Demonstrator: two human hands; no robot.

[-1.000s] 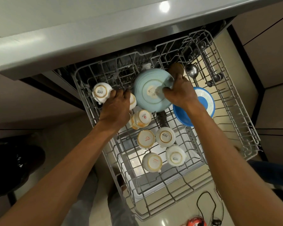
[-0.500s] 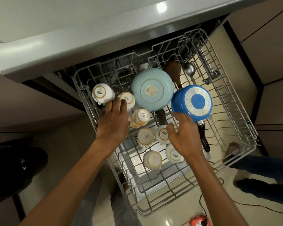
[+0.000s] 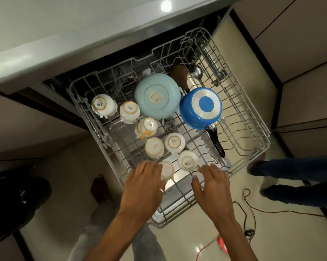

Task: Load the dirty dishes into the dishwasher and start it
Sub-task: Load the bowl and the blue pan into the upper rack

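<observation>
Dishwasher rack [image 3: 243, 117] sits pulled out in front of you, loaded. At its back a pale blue bowl [image 3: 157, 96] lies upside down, with a blue saucepan [image 3: 200, 107] just beside it on your right, also inverted. Your left hand [image 3: 142, 187] and right hand [image 3: 212, 187] hover over the front rim, each grip apart and holding nothing. White cups [image 3: 174, 143] stand bottoms-up between the hands and the bowl.

We see nearest cup [image 3: 167, 171] half covered by left hand [image 3: 143, 187]. We cannot tell whether right hand [image 3: 211, 187] touches rack [image 3: 263, 129]. Wooden utensil [image 3: 180, 76] partly behind bowl [image 3: 157, 97]. Bystander's legs [image 3: 290, 166] cut by right edge. Red object [image 3: 223, 245] partly behind right forearm [image 3: 234, 234], too blurred for us to name.
</observation>
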